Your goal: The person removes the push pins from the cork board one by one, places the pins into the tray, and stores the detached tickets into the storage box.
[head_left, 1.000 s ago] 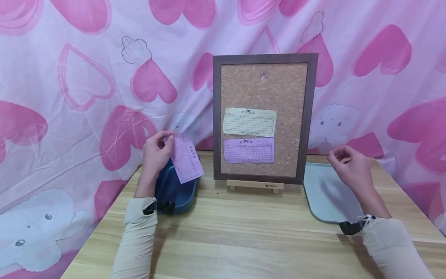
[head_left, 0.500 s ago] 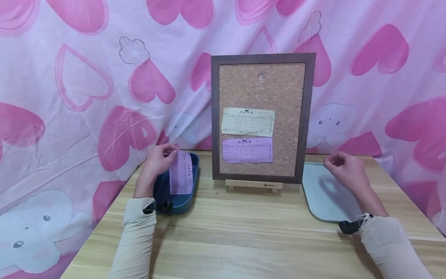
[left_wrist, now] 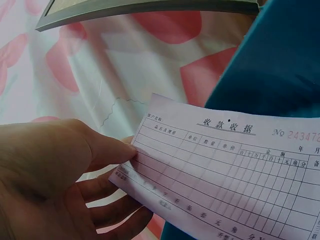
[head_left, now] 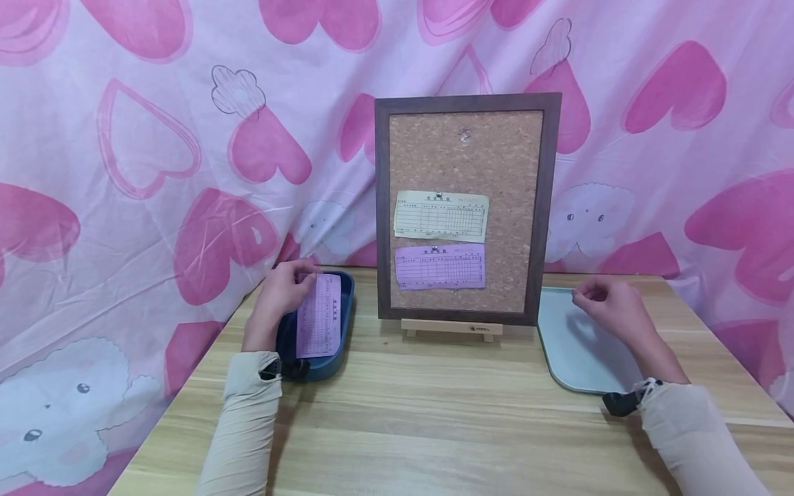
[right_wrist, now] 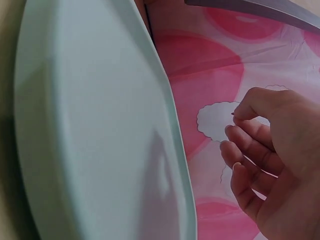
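Note:
My left hand (head_left: 279, 293) pinches one edge of a purple receipt slip (head_left: 320, 324), which hangs over the dark blue tray (head_left: 349, 303). In the left wrist view, thumb and fingers grip the printed receipt by its short side. My right hand (head_left: 614, 310) hovers over the pale green tray (head_left: 561, 362). Thumb and forefinger pinch a tiny pin (right_wrist: 233, 114); just its dark tip shows, the rest hidden by the fingers. A yellow receipt (head_left: 440, 217) and another purple receipt (head_left: 440, 267) are fixed to the corkboard (head_left: 509, 172), one above the other.
The brown-framed corkboard leans on a small wooden easel (head_left: 451, 326) between the two trays. A clear pin (head_left: 464, 136) sits near the board's top. Behind the wooden table (head_left: 422, 427) hangs a pink heart-patterned cloth (head_left: 149, 138).
My left hand has lowered the purple receipt, and it has swung from a tilt to nearly upright over the blue tray. My right hand has drifted slightly down and left.

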### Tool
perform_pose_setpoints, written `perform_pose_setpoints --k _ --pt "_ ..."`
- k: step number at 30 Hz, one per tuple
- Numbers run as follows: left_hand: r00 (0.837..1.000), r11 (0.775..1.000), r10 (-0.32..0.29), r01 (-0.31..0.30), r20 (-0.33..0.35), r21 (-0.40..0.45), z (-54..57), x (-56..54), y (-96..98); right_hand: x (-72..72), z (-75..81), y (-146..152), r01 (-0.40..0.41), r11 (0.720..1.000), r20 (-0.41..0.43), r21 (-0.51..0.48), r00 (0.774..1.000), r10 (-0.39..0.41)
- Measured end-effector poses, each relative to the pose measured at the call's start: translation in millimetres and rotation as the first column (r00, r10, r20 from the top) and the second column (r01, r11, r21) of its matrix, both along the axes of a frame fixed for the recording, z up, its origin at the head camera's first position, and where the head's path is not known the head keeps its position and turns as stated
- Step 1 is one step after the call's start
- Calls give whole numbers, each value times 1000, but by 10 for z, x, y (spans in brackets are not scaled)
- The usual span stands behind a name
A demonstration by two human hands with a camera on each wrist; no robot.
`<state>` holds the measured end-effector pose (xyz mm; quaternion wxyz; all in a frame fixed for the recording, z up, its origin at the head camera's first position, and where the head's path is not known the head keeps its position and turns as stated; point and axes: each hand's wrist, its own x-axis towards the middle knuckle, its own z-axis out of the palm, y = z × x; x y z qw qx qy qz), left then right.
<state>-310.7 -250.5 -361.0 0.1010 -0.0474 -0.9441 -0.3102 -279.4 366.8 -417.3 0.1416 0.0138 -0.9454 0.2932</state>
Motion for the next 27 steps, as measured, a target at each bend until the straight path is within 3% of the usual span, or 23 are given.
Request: perform_pose_setpoints --k 8,18,27 --pt "1000 999 -5 5 16 -33 -39 -17 -5 -20 -41 30 -52 999 57 1 997 52" --pt "990 999 5 0 140 -37 -22 8 9 -34 -105 59 -108 994 124 12 987 106" --pt "984 999 2 6 177 -42 -15 22 20 -58 -159 67 -146 989 171 15 975 141"
